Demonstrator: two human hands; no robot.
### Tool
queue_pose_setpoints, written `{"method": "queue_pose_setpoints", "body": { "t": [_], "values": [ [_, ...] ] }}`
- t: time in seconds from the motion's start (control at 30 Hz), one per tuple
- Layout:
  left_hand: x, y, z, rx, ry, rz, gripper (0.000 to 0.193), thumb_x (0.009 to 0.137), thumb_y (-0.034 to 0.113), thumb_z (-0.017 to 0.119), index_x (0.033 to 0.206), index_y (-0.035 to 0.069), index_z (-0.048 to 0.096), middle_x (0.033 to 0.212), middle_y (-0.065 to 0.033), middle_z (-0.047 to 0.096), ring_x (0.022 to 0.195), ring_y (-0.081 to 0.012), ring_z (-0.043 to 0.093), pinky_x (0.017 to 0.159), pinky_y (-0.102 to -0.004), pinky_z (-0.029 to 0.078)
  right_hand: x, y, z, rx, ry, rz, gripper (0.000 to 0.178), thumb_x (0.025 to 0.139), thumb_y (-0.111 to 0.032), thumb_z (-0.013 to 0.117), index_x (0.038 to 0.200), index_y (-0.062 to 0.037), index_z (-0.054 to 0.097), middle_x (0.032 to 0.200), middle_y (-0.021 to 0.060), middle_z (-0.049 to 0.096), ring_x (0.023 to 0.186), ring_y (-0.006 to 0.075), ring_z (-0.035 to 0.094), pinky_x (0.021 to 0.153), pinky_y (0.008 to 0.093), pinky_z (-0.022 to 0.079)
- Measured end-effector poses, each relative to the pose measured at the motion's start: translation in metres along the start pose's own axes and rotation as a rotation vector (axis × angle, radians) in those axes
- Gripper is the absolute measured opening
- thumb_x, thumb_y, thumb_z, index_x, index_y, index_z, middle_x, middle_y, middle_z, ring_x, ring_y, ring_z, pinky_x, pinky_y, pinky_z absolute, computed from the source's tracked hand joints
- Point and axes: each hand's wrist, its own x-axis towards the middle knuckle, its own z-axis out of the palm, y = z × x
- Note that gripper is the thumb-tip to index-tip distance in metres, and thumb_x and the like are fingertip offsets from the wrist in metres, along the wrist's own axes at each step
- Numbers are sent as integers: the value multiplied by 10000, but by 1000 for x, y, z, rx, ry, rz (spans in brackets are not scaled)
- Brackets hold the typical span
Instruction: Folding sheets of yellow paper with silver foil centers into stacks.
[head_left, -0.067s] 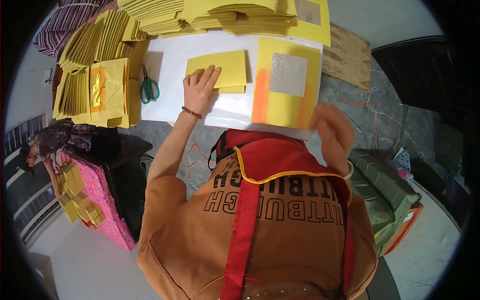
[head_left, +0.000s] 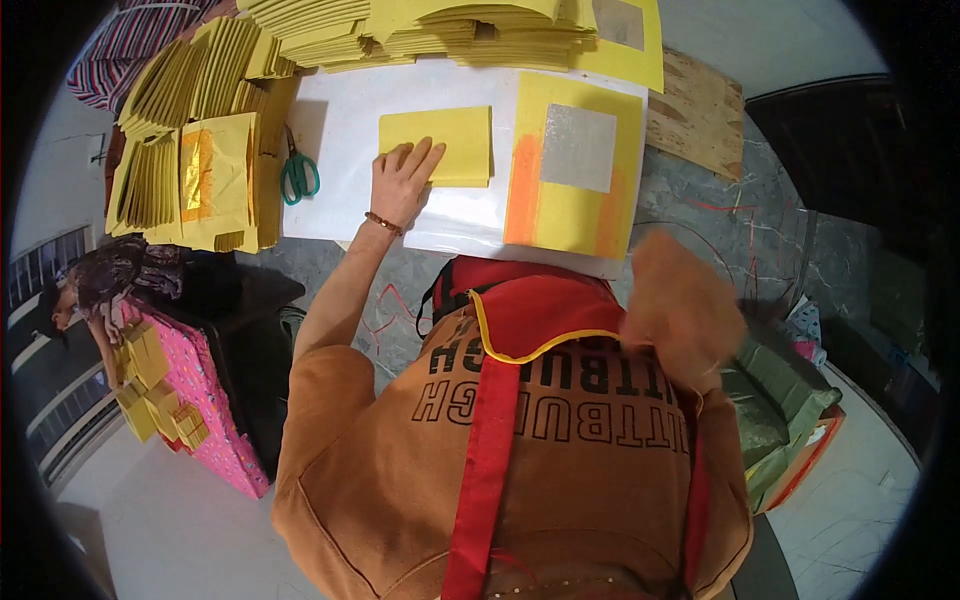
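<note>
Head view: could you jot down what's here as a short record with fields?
Left hand: flat, fingers resting on a folded yellow paper
Right hand: blurred, raised near the chest, off the table; grip unclear
Work surface: white board
Beside the paper: yellow sheet with silver square
Scissors: green handles, left of hand
Stacks: yellow paper piles along far edge

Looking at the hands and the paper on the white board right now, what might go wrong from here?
1. The left hand presses only the lower left corner of the folded yellow sheet, so the sheet might skew or slide on the smooth white board.
2. The right hand is blurred, off the table; coming back fast, it could knock the large yellow sheet with the silver square, which overhangs the board's near edge.
3. The green scissors lie close to the left hand.
</note>
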Motion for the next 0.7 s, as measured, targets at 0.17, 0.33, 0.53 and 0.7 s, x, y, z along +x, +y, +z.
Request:
{"method": "queue_pose_setpoints", "body": {
  "t": [0.17,0.33,0.53,0.7],
  "values": [
    [-6,-10,-1,-67,-101,27,581,679,164,620,1244,165,486,1257,-39,480,1045,-238,455,850,-381,345,85,-42,-12,693,-96,-653,253,843,-309,506,1095,-321,521,716,-30,563,553,133,454,491,295,297],
    [2,-11,-14,-75,-224,155,548,810,365,557,1312,207,401,1329,-75,389,1090,-271,412,899,-401,316,55,-42,7,794,159,-682,222,852,-212,542,1072,-232,562,694,-76,574,522,56,454,477,253,275],
    [17,-3,-24,-133,-244,112,392,829,413,520,1139,176,553,1172,-68,498,1053,-243,445,840,-397,339,82,-80,-56,340,-334,-278,381,573,-397,653,810,-123,533,686,63,443,557,180,355,440,304,252],
    [50,32,-42,-292,-75,224,249,771,261,625,982,131,617,1011,-35,573,890,-221,515,778,-372,345,84,-81,-34,-155,-281,210,233,629,-253,607,784,-85,562,674,67,478,573,201,429,475,305,335]
  ]
}}
